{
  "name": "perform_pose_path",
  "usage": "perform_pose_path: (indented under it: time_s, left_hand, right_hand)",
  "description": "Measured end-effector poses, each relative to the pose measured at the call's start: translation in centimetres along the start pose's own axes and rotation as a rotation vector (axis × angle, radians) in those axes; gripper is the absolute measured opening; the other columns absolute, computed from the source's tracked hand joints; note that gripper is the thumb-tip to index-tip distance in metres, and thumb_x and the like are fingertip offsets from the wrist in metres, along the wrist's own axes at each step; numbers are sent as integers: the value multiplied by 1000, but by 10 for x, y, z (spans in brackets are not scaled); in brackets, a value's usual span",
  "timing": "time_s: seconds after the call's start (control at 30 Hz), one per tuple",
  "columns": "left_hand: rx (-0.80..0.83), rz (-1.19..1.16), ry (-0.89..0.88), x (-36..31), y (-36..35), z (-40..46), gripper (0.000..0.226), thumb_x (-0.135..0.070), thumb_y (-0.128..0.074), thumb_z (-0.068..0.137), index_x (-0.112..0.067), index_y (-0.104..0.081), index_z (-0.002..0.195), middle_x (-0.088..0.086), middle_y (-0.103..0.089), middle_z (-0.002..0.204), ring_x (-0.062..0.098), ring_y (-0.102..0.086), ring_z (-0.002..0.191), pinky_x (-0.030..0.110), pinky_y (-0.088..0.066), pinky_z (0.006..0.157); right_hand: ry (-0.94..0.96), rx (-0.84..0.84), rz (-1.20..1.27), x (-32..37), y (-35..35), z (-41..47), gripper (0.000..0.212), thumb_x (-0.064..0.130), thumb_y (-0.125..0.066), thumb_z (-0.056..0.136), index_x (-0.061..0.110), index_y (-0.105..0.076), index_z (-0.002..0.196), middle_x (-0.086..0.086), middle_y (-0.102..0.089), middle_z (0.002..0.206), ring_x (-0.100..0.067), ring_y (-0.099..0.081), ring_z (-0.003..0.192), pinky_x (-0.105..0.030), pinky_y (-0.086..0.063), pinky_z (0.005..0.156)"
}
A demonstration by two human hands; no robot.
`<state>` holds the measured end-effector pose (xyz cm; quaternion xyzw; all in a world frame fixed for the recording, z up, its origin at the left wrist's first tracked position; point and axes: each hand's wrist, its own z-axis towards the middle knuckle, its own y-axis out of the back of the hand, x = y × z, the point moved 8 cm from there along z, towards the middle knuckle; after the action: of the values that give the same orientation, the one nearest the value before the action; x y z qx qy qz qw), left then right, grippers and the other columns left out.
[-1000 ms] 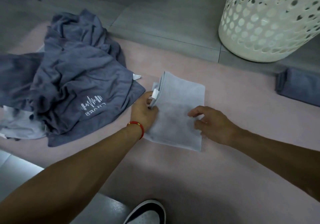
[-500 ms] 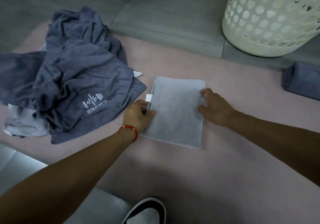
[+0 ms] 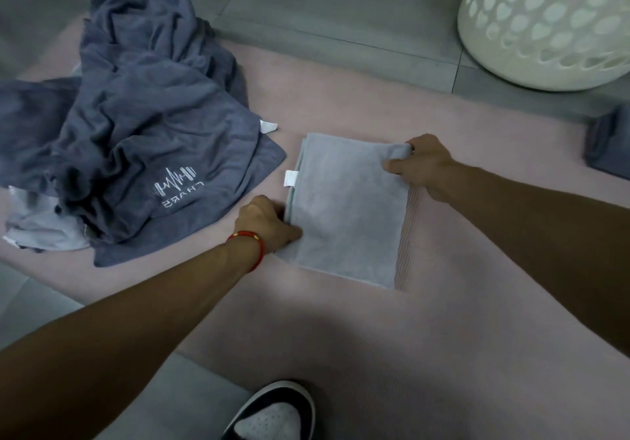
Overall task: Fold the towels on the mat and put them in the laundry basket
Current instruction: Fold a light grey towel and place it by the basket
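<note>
- The left hand [image 3: 267, 226], a red bracelet [image 3: 250, 245] on its wrist, sits at the lower left edge of the folded light grey towel [image 3: 347, 211] in the middle of the frame. Its thumb lies on top of the cloth and its fingers curl down at the edge, gripping the towel there.
- The right hand [image 3: 424, 167] is at the towel's upper right corner. Thumb and fingers pinch that corner, which bunches up slightly between them.
- The towel lies flat on the pink mat [image 3: 409, 354] as a rough rectangle, with a small white tag [image 3: 290, 178] sticking out of its left edge.
- To the left of the frame, a heap of crumpled dark grey towels [image 3: 136, 126] rests on the mat, one with a white printed logo [image 3: 177, 184] facing up. Its nearest corner lies just beside the left hand. A paler cloth [image 3: 41, 231] shows from under the heap at the far left.
- The white perforated laundry basket [image 3: 545, 20] stands on the grey floor [image 3: 341, 3] in the upper right of the frame, well apart from the hands, beyond the mat's edge.
- A folded dark grey towel [image 3: 610, 146] lies at the right edge of the frame, partly cut off.
- A black and white shoe [image 3: 272, 415] shows at the bottom centre.
</note>
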<state>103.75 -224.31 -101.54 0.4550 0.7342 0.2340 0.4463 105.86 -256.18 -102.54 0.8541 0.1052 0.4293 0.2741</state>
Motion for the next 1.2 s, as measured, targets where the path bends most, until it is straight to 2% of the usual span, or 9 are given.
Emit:
perform_pose_path:
  time_s: [0.1, 0.23, 0.4, 0.5, 0.63, 0.7, 0.77, 0.9, 1.2]
  left_hand:
    - [82, -17, 15, -5, 0, 5, 40, -26, -86, 73, -12, -76, 110, 7, -75, 102, 24, -70, 95, 36, -57, 89]
    - [149, -187, -17, -34, 2, 13, 29, -18, -86, 74, -7, -76, 100, 10, -72, 89, 21, -65, 73, 28, -55, 65]
    - [348, -264, -207, -122, -24, 22, 21, -7, -79, 80, -17, -73, 97, 7, -66, 88, 24, -62, 80, 37, -53, 71]
    - [427, -146, -384, -177, -56, 22, 29, -16, -81, 81, -20, -73, 109, 7, -69, 102, 20, -64, 89, 27, -52, 72]
    - [137, 190, -606, -207, -86, 1, 32, -25, -71, 87, -17, -67, 118, 11, -63, 122, 27, -58, 112, 31, -46, 88]
    - [-200, 387, -790, -206, -88, -32, 45, -33, -59, 90, -12, -55, 130, 17, -51, 132, 37, -48, 121, 45, -41, 94]
    - [-346, 452, -1008, -202, -103, -76, 55, -39, -50, 90, -11, -50, 138, 20, -43, 144, 41, -39, 132, 54, -35, 105]
    - [-164, 561, -1044, -173, -155, -88, 70, -55, -35, 98, -20, -26, 158, 23, -14, 164, 48, -7, 150, 64, -8, 118]
    - [-160, 592, -984, -164, -164, -65, 78, -71, -25, 96, -32, -5, 160, 23, 7, 165, 52, 9, 149, 69, -1, 116]
  right_hand:
    - [-22, 12, 88, -5, 8, -3, 58, 29, -91, 73, 0, -67, 118, -14, -69, 114, -30, -68, 103, -45, -59, 92]
    - [-109, -46, 242, -37, 38, -32, 48, 19, -88, 78, -1, -67, 116, -15, -70, 111, -32, -70, 99, -44, -60, 86]
    - [-298, -173, 458, -118, 92, -126, 33, 11, -77, 88, -1, -61, 114, -13, -68, 113, -29, -69, 97, -34, -57, 67]
    - [-372, -192, 497, -166, 106, -200, 28, 13, -77, 87, 1, -65, 109, -10, -73, 106, -25, -73, 89, -31, -58, 67]
    - [-260, -232, 27, -191, 123, -236, 48, 40, -79, 84, 13, -62, 119, -1, -68, 120, -18, -71, 92, -38, -61, 80]
    - [14, -251, -315, -167, 126, -228, 64, 58, -61, 90, 19, -49, 139, 1, -50, 140, -19, -58, 117, -38, -53, 96]
    - [373, -181, -544, -135, 108, -215, 68, 64, -39, 99, 21, -39, 152, -4, -34, 159, -25, -39, 142, -43, -37, 115]
    - [505, 66, -896, -128, 59, -159, 74, 67, -11, 99, 31, 5, 162, 0, 15, 169, -25, 16, 155, -52, 3, 125]
    - [628, 37, -1024, -127, 48, -110, 85, 73, -24, 97, 28, 11, 161, -10, 17, 168, -34, 20, 153, -62, 5, 122]
